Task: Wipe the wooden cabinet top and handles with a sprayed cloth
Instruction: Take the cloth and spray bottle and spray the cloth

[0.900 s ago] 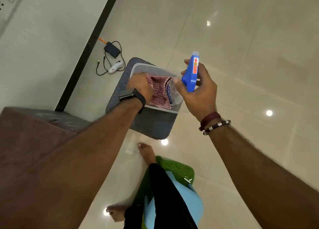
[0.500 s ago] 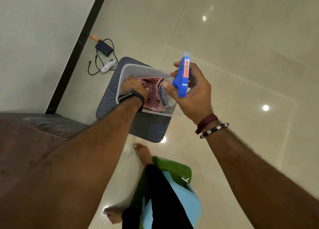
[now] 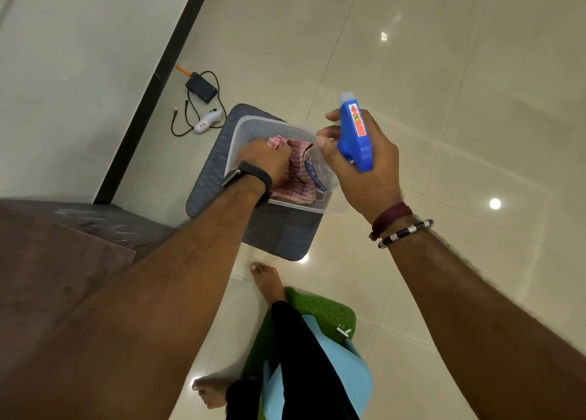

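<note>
**Head view: cloth gathered in the tub, spray bottle ready**

Head camera looks down at a clear plastic tub (image 3: 241, 134) on a grey woven stool (image 3: 279, 229). Since a moment ago the left hand (image 3: 266, 161) has bunched its fingers tighter into the pink checked cloth (image 3: 296, 178), which lies inside the tub, and the view has drifted slightly. The right hand (image 3: 364, 166) is wrapped round the blue spray bottle (image 3: 355, 134), held just above the tub's right end, much as before. By my reading the cloth is about to be lifted or sprayed; no wiping has begun.

The wooden cabinet (image 3: 63, 261) sits at near left, its top partly hidden under the left forearm, close beside the stool. Its handles are not visible. Bare tiled floor opens to the right and far side; a black box with cables (image 3: 201, 87) lies by the far-left wall, and a green mat (image 3: 317, 308) is underfoot.
</note>
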